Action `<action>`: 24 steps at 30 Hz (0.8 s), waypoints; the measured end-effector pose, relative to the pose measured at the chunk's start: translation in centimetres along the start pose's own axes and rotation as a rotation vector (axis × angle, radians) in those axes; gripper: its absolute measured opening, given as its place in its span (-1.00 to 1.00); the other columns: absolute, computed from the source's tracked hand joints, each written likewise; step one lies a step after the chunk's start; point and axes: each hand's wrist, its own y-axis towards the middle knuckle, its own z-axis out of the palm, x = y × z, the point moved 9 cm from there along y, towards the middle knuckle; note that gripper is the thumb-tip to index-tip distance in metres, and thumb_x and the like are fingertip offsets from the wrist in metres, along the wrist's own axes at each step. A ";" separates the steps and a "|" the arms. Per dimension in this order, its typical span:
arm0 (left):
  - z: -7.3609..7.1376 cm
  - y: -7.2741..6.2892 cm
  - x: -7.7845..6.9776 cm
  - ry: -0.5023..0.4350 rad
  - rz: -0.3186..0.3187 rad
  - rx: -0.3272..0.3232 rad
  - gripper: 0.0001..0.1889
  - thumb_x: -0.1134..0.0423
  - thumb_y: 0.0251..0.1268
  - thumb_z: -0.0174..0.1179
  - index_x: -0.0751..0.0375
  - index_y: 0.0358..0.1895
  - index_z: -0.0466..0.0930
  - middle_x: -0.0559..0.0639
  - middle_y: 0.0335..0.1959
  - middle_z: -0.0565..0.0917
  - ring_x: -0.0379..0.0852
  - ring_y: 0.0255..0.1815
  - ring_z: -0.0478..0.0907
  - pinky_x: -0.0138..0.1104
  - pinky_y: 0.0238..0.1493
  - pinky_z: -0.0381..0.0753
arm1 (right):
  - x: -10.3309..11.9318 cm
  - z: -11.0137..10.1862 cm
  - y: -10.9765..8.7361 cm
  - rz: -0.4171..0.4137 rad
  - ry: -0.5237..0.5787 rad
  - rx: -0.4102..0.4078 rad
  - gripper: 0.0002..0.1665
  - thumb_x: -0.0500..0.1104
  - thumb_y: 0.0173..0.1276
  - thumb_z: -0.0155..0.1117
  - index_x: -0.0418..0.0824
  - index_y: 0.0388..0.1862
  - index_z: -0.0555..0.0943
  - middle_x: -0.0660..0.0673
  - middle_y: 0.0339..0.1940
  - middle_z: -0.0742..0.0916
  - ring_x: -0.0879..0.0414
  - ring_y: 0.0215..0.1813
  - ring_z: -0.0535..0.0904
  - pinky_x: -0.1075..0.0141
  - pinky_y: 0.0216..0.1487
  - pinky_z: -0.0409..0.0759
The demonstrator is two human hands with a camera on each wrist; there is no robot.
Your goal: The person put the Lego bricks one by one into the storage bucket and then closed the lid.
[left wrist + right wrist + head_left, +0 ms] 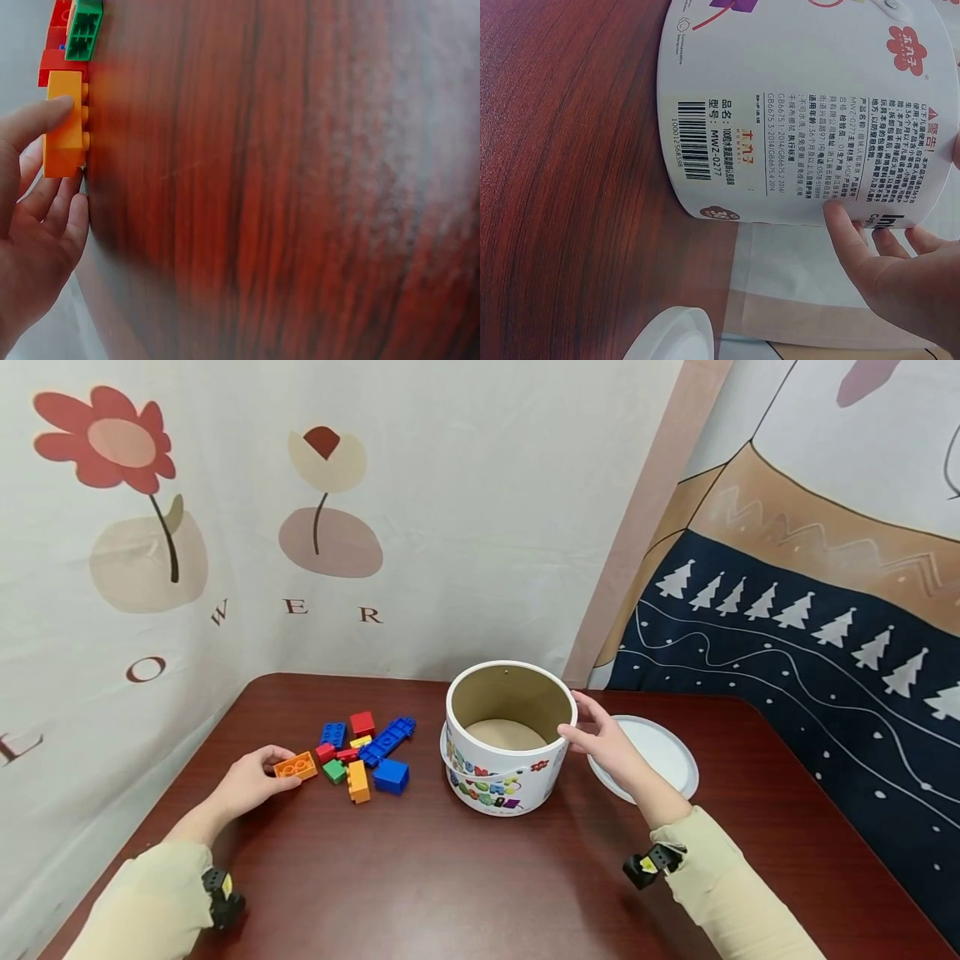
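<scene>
My left hand [252, 783] pinches an orange toy brick [296, 766] at the left edge of a loose group of bricks. In the left wrist view, the thumb lies across one side of that orange brick [64, 127], its studs facing right. Close by are a green brick [334, 771], a red brick [326, 753] and a yellow-orange brick [358, 782]. A white round bucket [495, 789] stands upright with no lid on, its visible floor bare. My right hand [611, 745] grips the bucket's right side near the rim; some fingers are hidden behind it.
Farther into the group lie a long blue piece [387, 742], blue bricks [392, 777] and more red ones [362, 724]. A white round lid [660, 756] lies right of the bucket on the dark red table [465, 877]. Printed cloths [465, 510] hang behind the table.
</scene>
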 end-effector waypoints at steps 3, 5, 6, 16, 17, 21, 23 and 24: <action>0.0 -0.1 -0.1 -0.002 0.005 -0.003 -0.51 0.09 0.14 0.28 0.40 -0.01 0.42 0.36 -0.10 0.55 0.07 -0.18 0.46 -0.29 -0.24 0.48 | 0.1 0.0 0.0 -0.002 0.001 -0.001 -0.21 -0.18 0.38 0.11 -0.21 0.49 0.00 -0.36 0.40 0.26 -0.27 0.31 0.33 -0.10 0.23 0.41; 0.0 -0.1 -0.2 -0.004 0.009 -0.006 -0.51 0.09 0.14 0.28 0.40 -0.01 0.42 0.35 -0.11 0.55 0.05 -0.20 0.46 -0.32 -0.26 0.47 | 0.1 0.0 0.0 -0.001 0.002 -0.002 -0.21 -0.18 0.38 0.11 -0.21 0.49 0.00 -0.37 0.40 0.26 -0.27 0.32 0.32 -0.10 0.23 0.41; 0.0 -0.2 -0.2 -0.006 0.010 -0.007 -0.52 0.10 0.15 0.28 0.40 -0.01 0.42 0.35 -0.11 0.55 0.05 -0.20 0.46 -0.33 -0.27 0.46 | 0.1 0.0 0.0 -0.001 0.002 -0.003 -0.21 -0.18 0.38 0.11 -0.21 0.49 0.00 -0.37 0.40 0.26 -0.27 0.32 0.32 -0.10 0.23 0.41; -1.0 -0.4 -0.9 -0.052 -0.002 -0.024 -0.49 0.07 0.19 0.24 0.42 0.03 0.38 0.33 -0.12 0.54 0.02 -0.21 0.46 -0.40 -0.32 0.49 | 0.0 0.1 -0.1 -0.004 0.004 -0.001 -0.21 -0.19 0.39 0.10 -0.21 0.49 -0.01 -0.37 0.40 0.25 -0.27 0.32 0.32 -0.10 0.22 0.42; -1.2 -0.3 -1.1 -0.056 0.000 -0.027 -0.49 0.07 0.19 0.24 0.42 0.03 0.38 0.33 -0.12 0.55 0.02 -0.21 0.47 -0.40 -0.32 0.50 | 0.0 0.1 -0.1 -0.003 0.004 -0.001 -0.21 -0.19 0.39 0.10 -0.21 0.49 -0.01 -0.37 0.40 0.25 -0.27 0.32 0.32 -0.10 0.23 0.42; -1.8 0.0 -2.3 -0.060 0.015 -0.033 -0.48 0.06 0.20 0.23 0.40 0.04 0.38 0.32 -0.12 0.55 0.02 -0.20 0.48 -0.40 -0.29 0.51 | 0.1 0.0 -0.1 -0.003 0.000 -0.001 -0.22 -0.18 0.39 0.10 -0.21 0.49 0.00 -0.37 0.40 0.25 -0.27 0.32 0.32 -0.10 0.23 0.41; -2.1 0.2 -2.9 -0.058 0.023 -0.034 -0.48 0.04 0.20 0.23 0.39 0.04 0.38 0.32 -0.11 0.55 0.03 -0.19 0.48 -0.39 -0.28 0.52 | 0.1 0.0 -0.1 -0.001 0.000 -0.001 -0.22 -0.17 0.39 0.10 -0.20 0.48 0.00 -0.36 0.40 0.26 -0.27 0.31 0.32 -0.10 0.23 0.41; -2.2 0.3 -3.2 -0.058 0.026 -0.033 -0.48 0.03 0.20 0.22 0.38 0.05 0.37 0.32 -0.10 0.55 0.03 -0.18 0.48 -0.39 -0.27 0.53 | 0.1 0.0 -0.1 0.000 -0.005 -0.001 -0.21 -0.17 0.39 0.10 -0.20 0.49 0.00 -0.36 0.40 0.26 -0.27 0.31 0.32 -0.10 0.23 0.41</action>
